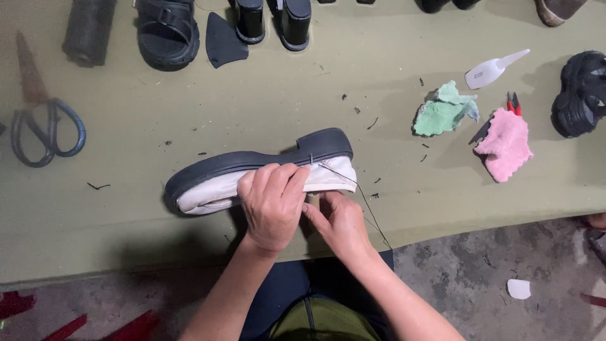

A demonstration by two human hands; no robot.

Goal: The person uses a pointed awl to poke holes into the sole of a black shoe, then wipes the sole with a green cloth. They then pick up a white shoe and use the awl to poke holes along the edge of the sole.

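Two forearms come up from the bottom edge, and the fingers of the left hand [273, 203] are curled down over the pale upper of a white shoe with a thick dark sole [259, 169], clamping it on its side against the table edge. Just beside it, the right hand [341, 222] has its fingertips pinched together against the heel end of the upper, where a dark thread [365, 196] runs out; whether those fingertips hold a needle I cannot tell, though a thin needle-like pin [311, 158] stands at the seam between sole and upper, just above the left knuckles. From the heel the thread trails down past the right wrist and over the table edge. The shoe lies near the front edge of the olive-green table [189, 95], sole turned away from the person, toe pointing left. Small dark scraps are scattered around it. Well off to the left lie large scissors [39, 126] with dark loop handles. Along the far edge sit a dark roll [88, 28], a black sandal [167, 31], a black cut piece [224, 41] and a pair of black heeled shoes [273, 22]. To the right are a crumpled green cloth [445, 110], a pink cloth [505, 144] lying over red-handled pliers [513, 102], a white shoehorn [492, 69], and a chunky black shoe [582, 93] at the edge.
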